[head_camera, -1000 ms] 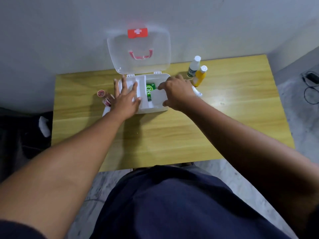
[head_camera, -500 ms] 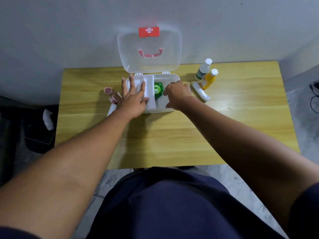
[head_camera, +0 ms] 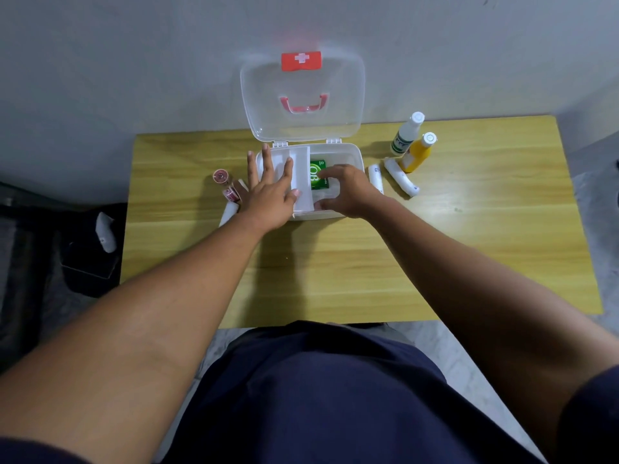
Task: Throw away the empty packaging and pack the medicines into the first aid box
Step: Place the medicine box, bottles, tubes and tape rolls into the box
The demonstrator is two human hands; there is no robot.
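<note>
The white first aid box stands open at the back of the wooden table, its clear lid leaning against the wall. My left hand lies flat, fingers spread, on a white tray in the box's left half. A green carton sits in the middle. My right hand reaches into the right half, with thumb and fingers closed around a pale packet that is mostly hidden under the hand.
A white bottle and a yellow bottle stand right of the box, with two white tubes lying beside them. Left of the box lie two small red rolls and a white tube. A dark bin sits on the floor at the left.
My right hand has lowered the pale packet from above the box's front edge down into the right half. My left hand stays flat on the tray.
</note>
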